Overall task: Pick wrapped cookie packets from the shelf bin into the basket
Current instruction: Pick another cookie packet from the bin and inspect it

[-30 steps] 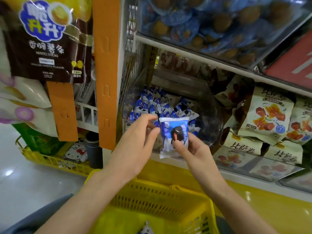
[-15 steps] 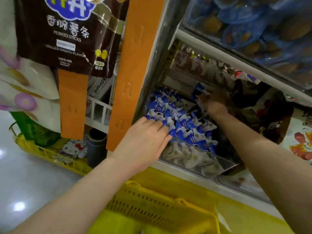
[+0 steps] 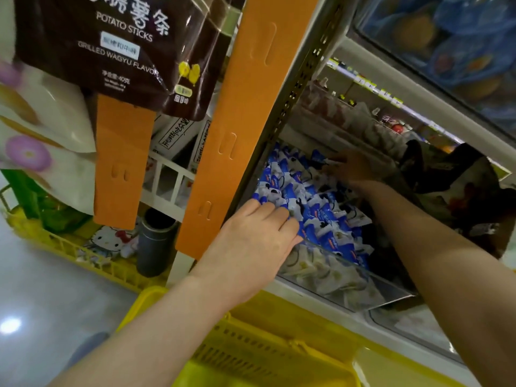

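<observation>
Both hands are inside the clear plastic bin (image 3: 349, 283) on the shelf (image 3: 315, 317), which is heaped w/ blue & white cookie packets (image 3: 318, 210). The left hand (image 3: 251, 244) lies palm down on the front-left of the heap, close to the bin's near wall. Its fingers (image 3: 268, 216) are nearly straight & held together, tips pressing on the top packets, w/ nothing pinched or curled round as far as can be seen. The thumb is hidden under the palm. The right hand (image 3: 353, 167) reaches much deeper, to the back of the bin, in shadow under the shelf above. Its fingers point left & touch the rear packets, w/ one blue packet (image 3: 318, 157) just at the tips. It is too dark & blurred there to tell whether that hand grips a packet or only rests on the heap. Both forearms come up from the bottom of the view, the right one crossing over the bin's front right corner. The yellow basket (image 3: 251, 356) sits directly below the arms, in front of the shelf edge, only its rim & slotted wall in view. Left of the bin stands an orange upright strip (image 3: 240, 121), & beyond it hangs a dark brown potato sticks bag (image 3: 117, 51). Lower left, a dark cup (image 3: 156, 241) stands beside a 2nd yellow crate (image 3: 55, 247) on the floor (image 3: 42, 303).
</observation>
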The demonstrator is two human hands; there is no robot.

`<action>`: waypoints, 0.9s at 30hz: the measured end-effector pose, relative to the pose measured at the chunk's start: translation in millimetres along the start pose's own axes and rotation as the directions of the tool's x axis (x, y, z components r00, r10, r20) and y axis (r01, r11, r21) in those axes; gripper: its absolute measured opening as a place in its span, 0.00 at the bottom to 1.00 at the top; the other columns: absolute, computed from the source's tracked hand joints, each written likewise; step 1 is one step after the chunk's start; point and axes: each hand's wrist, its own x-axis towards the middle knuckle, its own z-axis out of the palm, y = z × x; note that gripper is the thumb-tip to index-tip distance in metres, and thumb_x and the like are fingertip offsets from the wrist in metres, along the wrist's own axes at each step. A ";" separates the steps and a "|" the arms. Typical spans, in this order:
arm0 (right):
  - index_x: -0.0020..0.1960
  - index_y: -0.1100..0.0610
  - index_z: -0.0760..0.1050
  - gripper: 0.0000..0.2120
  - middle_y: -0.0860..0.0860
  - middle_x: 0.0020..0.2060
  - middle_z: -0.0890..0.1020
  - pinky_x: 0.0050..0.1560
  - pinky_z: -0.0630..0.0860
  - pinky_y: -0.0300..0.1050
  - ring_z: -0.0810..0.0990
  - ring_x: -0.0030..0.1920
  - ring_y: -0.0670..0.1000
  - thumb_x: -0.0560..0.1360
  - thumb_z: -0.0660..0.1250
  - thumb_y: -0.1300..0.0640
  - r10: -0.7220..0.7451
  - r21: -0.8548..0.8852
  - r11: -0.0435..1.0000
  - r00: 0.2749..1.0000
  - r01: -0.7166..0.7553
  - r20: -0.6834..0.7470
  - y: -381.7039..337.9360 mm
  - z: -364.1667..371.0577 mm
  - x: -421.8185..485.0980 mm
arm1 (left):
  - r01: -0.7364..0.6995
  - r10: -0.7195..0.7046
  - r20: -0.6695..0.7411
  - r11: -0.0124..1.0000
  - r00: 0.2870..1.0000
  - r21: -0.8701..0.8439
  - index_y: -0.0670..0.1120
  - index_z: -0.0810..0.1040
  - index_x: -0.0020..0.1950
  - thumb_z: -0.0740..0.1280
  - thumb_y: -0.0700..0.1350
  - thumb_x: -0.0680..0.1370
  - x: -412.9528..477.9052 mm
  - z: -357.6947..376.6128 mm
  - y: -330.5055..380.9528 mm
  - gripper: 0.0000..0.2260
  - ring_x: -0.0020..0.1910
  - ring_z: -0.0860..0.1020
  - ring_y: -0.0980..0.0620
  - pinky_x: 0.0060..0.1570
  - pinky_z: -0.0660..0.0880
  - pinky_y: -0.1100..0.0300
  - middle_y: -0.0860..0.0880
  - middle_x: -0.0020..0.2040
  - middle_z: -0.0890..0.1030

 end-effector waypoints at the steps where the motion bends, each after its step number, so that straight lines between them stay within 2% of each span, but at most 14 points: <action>1: 0.65 0.60 0.71 0.20 0.57 0.65 0.73 0.62 0.71 0.50 0.73 0.62 0.58 0.75 0.67 0.56 0.002 -0.041 0.999 1.000 -0.001 0.017 2.1 -1.1 0.1 | 0.001 -0.001 -0.004 1.000 1.000 -0.004 0.47 0.78 0.42 0.52 0.48 0.78 -0.3 0.3 0.1 0.16 0.37 0.77 0.50 0.42 0.73 0.56 0.50 0.37 0.79; 4: 0.62 0.59 0.72 0.15 0.58 0.61 0.76 0.55 0.71 0.46 0.75 0.57 0.56 0.76 0.65 0.60 0.005 -0.182 0.983 0.998 0.008 0.069 6.1 -0.4 0.0 | -0.003 0.003 -0.020 1.000 1.000 -0.016 0.47 0.78 0.43 0.52 0.48 0.79 -0.3 1.2 -0.3 0.16 0.37 0.77 0.51 0.42 0.73 0.56 0.50 0.38 0.80; 9: 0.60 0.59 0.74 0.14 0.56 0.54 0.78 0.48 0.68 0.42 0.74 0.45 0.48 0.78 0.63 0.55 -0.021 -0.035 0.999 1.000 0.021 0.016 7.5 6.0 -3.8 | -0.006 0.006 -0.029 1.000 1.000 -0.016 0.47 0.78 0.44 0.52 0.48 0.79 -0.4 1.9 -0.3 0.16 0.37 0.76 0.51 0.42 0.73 0.56 0.50 0.38 0.80; 12: 0.58 0.58 0.75 0.13 0.52 0.47 0.76 0.42 0.66 0.39 0.72 0.38 0.45 0.80 0.58 0.52 -0.028 -0.080 0.996 0.998 0.033 0.053 13.3 6.6 -5.1 | -0.013 0.012 -0.034 1.000 0.999 -0.009 0.47 0.78 0.44 0.52 0.48 0.79 -0.2 2.6 -1.1 0.15 0.37 0.76 0.51 0.42 0.72 0.56 0.50 0.39 0.79; 15: 0.52 0.58 0.75 0.14 0.51 0.40 0.74 0.35 0.64 0.39 0.70 0.34 0.47 0.81 0.53 0.52 -0.007 -0.036 0.999 0.999 0.008 0.042 14.4 2.1 -2.5 | -0.017 0.017 -0.030 1.000 0.999 -0.004 0.47 0.78 0.44 0.53 0.48 0.79 -1.0 4.1 -1.1 0.15 0.37 0.76 0.50 0.41 0.72 0.56 0.50 0.39 0.79; 17: 0.47 0.59 0.75 0.14 0.54 0.41 0.75 0.39 0.69 0.41 0.73 0.37 0.50 0.81 0.53 0.54 0.013 -0.032 0.999 0.999 -0.014 -0.031 14.5 -3.5 1.7 | -0.017 0.017 -0.033 1.000 0.999 -0.003 0.47 0.78 0.44 0.53 0.48 0.79 -1.5 5.1 -1.7 0.15 0.37 0.75 0.50 0.41 0.72 0.55 0.49 0.39 0.79; 19: 0.47 0.62 0.75 0.15 0.57 0.41 0.75 0.43 0.69 0.48 0.74 0.40 0.55 0.81 0.53 0.55 0.035 -0.108 0.993 0.992 -0.048 -0.120 15.6 -8.8 3.5 | -0.018 0.017 -0.037 1.000 0.999 -0.008 0.47 0.77 0.43 0.53 0.48 0.79 -1.4 5.6 -2.3 0.15 0.37 0.75 0.50 0.41 0.71 0.55 0.49 0.38 0.79; 20: 0.48 0.63 0.74 0.14 0.57 0.40 0.74 0.43 0.68 0.48 0.73 0.39 0.55 0.81 0.53 0.56 0.047 -0.145 0.987 0.989 -0.068 -0.141 16.8 -10.3 2.6 | -0.019 0.019 -0.039 1.000 0.999 -0.011 0.47 0.77 0.43 0.53 0.48 0.79 -1.2 5.9 -2.7 0.14 0.36 0.75 0.50 0.41 0.71 0.55 0.49 0.38 0.78; 22: 0.51 0.62 0.73 0.13 0.56 0.40 0.72 0.43 0.66 0.46 0.70 0.37 0.51 0.82 0.52 0.56 0.067 -0.191 0.978 0.992 -0.087 -0.106 20.5 -8.8 -0.2 | -0.021 0.020 -0.044 1.000 0.999 -0.017 0.46 0.77 0.43 0.54 0.48 0.79 -1.2 6.0 -3.0 0.14 0.36 0.75 0.50 0.41 0.71 0.55 0.49 0.38 0.78; 27: 0.57 0.61 0.72 0.13 0.52 0.41 0.72 0.47 0.65 0.46 0.68 0.35 0.46 0.80 0.56 0.54 0.089 -0.141 0.986 0.996 -0.088 0.004 23.9 -3.0 -6.9 | -0.019 0.017 -0.047 0.999 0.999 -0.038 0.48 0.76 0.43 0.52 0.48 0.79 -1.6 5.9 -3.0 0.15 0.37 0.75 0.51 0.42 0.70 0.56 0.50 0.38 0.78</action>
